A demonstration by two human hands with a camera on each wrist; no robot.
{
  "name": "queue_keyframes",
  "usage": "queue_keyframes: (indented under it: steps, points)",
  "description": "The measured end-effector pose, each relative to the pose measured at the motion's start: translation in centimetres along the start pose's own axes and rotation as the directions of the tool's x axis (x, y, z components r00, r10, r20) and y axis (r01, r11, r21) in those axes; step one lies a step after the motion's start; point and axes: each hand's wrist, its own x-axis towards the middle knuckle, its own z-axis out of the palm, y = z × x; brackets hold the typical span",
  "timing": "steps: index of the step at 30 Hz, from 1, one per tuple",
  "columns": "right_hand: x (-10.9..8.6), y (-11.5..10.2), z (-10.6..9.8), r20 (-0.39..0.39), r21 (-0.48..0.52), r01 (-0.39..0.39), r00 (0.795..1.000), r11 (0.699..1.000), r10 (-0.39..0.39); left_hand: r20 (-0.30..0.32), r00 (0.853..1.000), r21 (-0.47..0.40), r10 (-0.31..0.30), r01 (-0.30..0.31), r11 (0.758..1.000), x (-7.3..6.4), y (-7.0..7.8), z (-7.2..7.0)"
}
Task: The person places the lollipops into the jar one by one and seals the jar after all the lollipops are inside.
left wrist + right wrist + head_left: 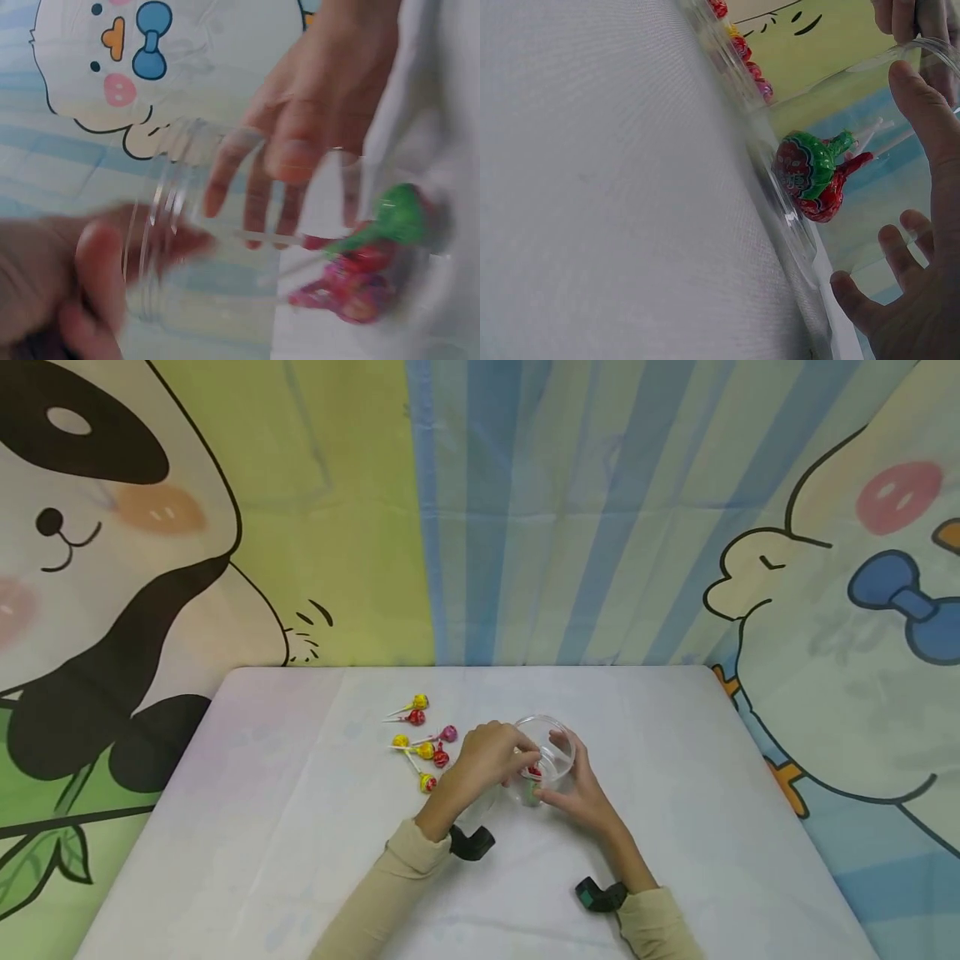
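A clear plastic jar (557, 766) stands on the table, its mouth facing up. My right hand (587, 795) holds it from the right side, thumb and fingers spread round the wall. My left hand (489, 755) is over the mouth; in the left wrist view its fingers (184, 244) reach inside the rim, blurred, the thumb apart from them and nothing seen between. At the jar's bottom lie a green-wrapped lollipop (808, 166), a red lollipop (829, 201) and a pink one (358, 296), sticks toward the mouth.
Several yellow, red and purple lollipops (426, 750) lie loose on the white table (300, 843), left of the jar. A clear round piece (480, 806) lies under the left wrist. A cartoon-printed curtain (495, 510) hangs behind the table.
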Motion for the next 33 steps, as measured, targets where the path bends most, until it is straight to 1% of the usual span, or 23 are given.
queue_keyframes:
  steps: [1, 2, 3, 4, 5, 6, 7, 9, 10, 11, 13, 15, 17, 20, 24, 27, 28, 30, 32, 33]
  points:
    - [0.0, 0.0, 0.0, 0.003, -0.001, 0.008, 1.000, 1.000, -0.008, -0.087, 0.995, -0.033, 0.052, -0.055, 0.998, -0.7, -0.4, 0.1]
    - [0.0, 0.0, -0.1, 0.005, -0.010, 0.012, 1.000, 1.000, -0.012, -0.176, 0.980, -0.062, 0.097, -0.109, 0.992, -1.5, -0.8, 0.3]
    - [-0.1, 0.0, -0.2, 0.006, -0.023, 0.013, 1.000, 1.000, -0.012, -0.260, 0.957, -0.094, 0.128, -0.157, 0.983, -2.4, -1.2, 0.4]
    - [-0.1, -0.1, -0.1, 0.004, -0.030, 0.011, 1.000, 0.999, -0.011, -0.323, 0.936, -0.130, 0.139, -0.190, 0.973, -3.5, -1.9, 0.4]
    - [-0.1, -0.2, 0.0, -0.002, -0.040, 0.006, 1.000, 0.999, -0.006, -0.371, 0.920, -0.171, 0.129, -0.204, 0.964, -4.6, -2.5, 0.4]
    - [-0.1, -0.2, 0.0, -0.008, -0.046, -0.002, 1.000, 0.999, 0.002, -0.399, 0.911, -0.215, 0.106, -0.205, 0.955, -5.6, -3.1, 0.4]
    - [-0.2, -0.2, -0.1, -0.017, -0.050, -0.014, 1.000, 0.999, 0.013, -0.405, 0.912, -0.254, 0.072, -0.188, 0.949, -6.7, -3.7, 0.3]
    - [-0.2, -0.1, -0.2, -0.031, -0.053, -0.035, 0.999, 0.998, 0.033, -0.381, 0.925, -0.325, -0.010, -0.123, 0.938, -8.7, -4.9, 0.3]
    - [-0.2, 0.0, -0.2, -0.032, -0.055, -0.039, 0.999, 0.998, 0.037, -0.360, 0.932, -0.343, -0.052, -0.080, 0.936, -9.6, -5.5, 0.3]
    - [-0.1, 0.4, -0.2, -0.033, -0.059, -0.047, 0.998, 0.997, 0.045, -0.345, 0.935, -0.347, -0.086, -0.042, 0.937, -10.4, -6.0, 0.3]
    - [0.0, 1.3, -0.1, -0.036, -0.053, -0.051, 0.998, 0.997, 0.049, -0.330, 0.935, -0.335, -0.128, 0.011, 0.942, -11.7, -7.0, 0.2]
    - [0.0, 2.3, 0.1, -0.036, -0.059, -0.049, 0.998, 0.997, 0.047, -0.322, 0.933, -0.322, -0.158, 0.049, 0.945, -12.8, -7.9, 0.0]
    - [0.1, 3.3, 0.4, -0.042, -0.044, -0.048, 0.998, 0.998, 0.046, -0.323, 0.930, -0.312, -0.177, 0.072, 0.947, -13.5, -8.6, -0.3]
    - [-0.1, 3.8, 0.6, -0.048, -0.025, -0.039, 0.998, 0.999, 0.037, -0.318, 0.927, -0.308, -0.197, 0.095, 0.947, -13.8, -9.4, -0.6]
    - [-0.4, 4.0, 0.7, -0.050, -0.020, -0.045, 0.998, 0.999, 0.044, -0.312, 0.925, -0.327, -0.217, 0.109, 0.939, -13.7, -9.8, -0.9]
    - [-0.5, 4.0, 0.7, -0.050, -0.031, -0.053, 0.997, 0.998, 0.051, -0.322, 0.925, -0.332, -0.200, 0.087, 0.939, -13.2, -10.6, -1.3]
    - [-0.5, 4.0, 0.7, -0.049, -0.030, -0.052, 0.997, 0.998, 0.051, -0.328, 0.926, -0.329, -0.186, 0.073, 0.941, -12.9, -11.2, -1.6]
    - [-0.4, 3.9, 0.7, -0.050, -0.023, -0.045, 0.998, 0.999, 0.043, -0.352, 0.926, -0.301, -0.136, 0.026, 0.953, -11.7, -12.8, -2.6]
    - [-0.2, 3.8, 0.6, -0.049, -0.019, -0.035, 0.998, 0.999, 0.034, -0.382, 0.920, -0.250, -0.091, -0.008, 0.968, -9.9, -15.0, -4.0]
    - [-0.1, 3.8, 0.5, -0.049, -0.021, -0.031, 0.998, 0.999, 0.030, -0.393, 0.916, -0.219, -0.081, -0.007, 0.976, -8.8, -16.3, -4.8]
